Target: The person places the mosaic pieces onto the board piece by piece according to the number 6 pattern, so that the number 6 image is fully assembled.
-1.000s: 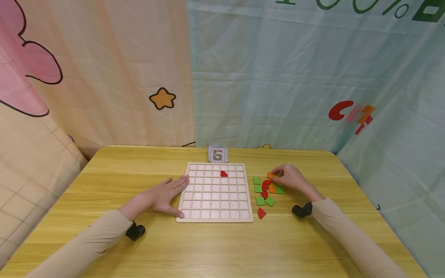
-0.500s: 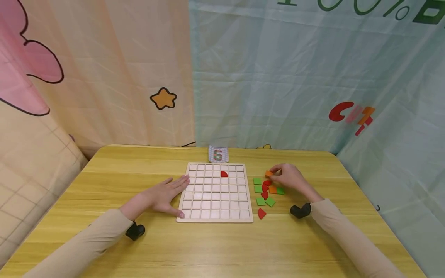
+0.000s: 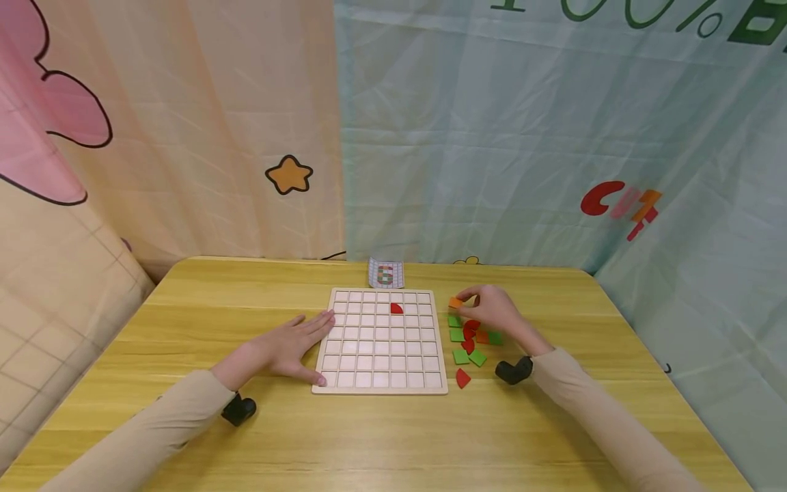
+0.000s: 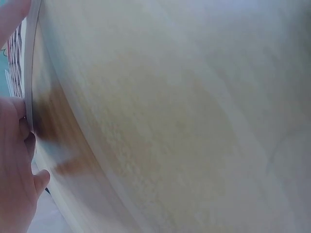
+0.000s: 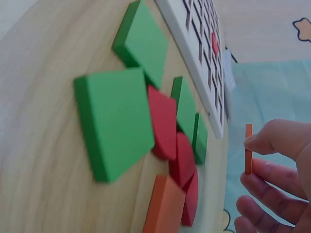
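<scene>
My right hand (image 3: 494, 309) pinches an orange square tile (image 5: 248, 149) between thumb and fingers, close to the right edge of the white grid board (image 3: 381, 394). In the right wrist view the tile stands on edge, clear of the loose pieces. My left hand (image 3: 289, 347) lies with spread fingers on the board's left edge, fingertips and thumb touching its frame. One red quarter-circle tile (image 3: 396, 308) sits in a cell in the board's upper right part. The left wrist view shows mostly blurred tabletop, with part of the left hand at its left side.
Right of the board lie several green square tiles (image 3: 460, 356), several red quarter-circle tiles (image 3: 463, 378) and another orange tile (image 5: 164, 206). A small patterned card (image 3: 386, 273) lies behind the board. Printed curtains (image 3: 492, 137) hang behind the wooden table (image 3: 381, 444).
My right hand has carried the orange tile left, away from the loose pieces and toward the board. The left hand and the board have stayed in place.
</scene>
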A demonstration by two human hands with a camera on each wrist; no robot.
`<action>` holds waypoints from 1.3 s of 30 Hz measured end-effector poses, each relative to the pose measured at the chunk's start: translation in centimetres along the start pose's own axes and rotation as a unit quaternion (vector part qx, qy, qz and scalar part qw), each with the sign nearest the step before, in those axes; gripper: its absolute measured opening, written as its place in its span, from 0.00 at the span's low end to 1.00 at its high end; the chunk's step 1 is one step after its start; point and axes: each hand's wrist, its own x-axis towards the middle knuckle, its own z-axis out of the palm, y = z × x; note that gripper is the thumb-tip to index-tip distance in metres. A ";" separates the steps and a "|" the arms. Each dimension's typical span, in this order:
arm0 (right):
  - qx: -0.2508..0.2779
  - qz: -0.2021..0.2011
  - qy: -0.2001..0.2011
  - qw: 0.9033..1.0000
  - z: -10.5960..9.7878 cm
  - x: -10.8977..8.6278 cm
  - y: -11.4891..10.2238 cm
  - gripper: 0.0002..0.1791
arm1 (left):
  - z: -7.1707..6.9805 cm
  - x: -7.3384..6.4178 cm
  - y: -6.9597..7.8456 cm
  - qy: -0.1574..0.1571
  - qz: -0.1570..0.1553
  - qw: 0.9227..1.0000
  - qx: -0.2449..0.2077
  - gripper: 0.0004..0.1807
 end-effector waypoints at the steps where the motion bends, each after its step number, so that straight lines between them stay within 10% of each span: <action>1: 0.003 -0.002 0.000 1.000 0.1 0.1 -0.3 0.18 | 0.0 0.0 0.0 -0.001 -0.001 1.000 0.001 0.62; 39: 0.030 -0.073 -0.048 0.996 5.2 5.3 -8.0 0.13 | 0.1 0.2 0.0 -0.005 -0.005 1.000 0.007 0.62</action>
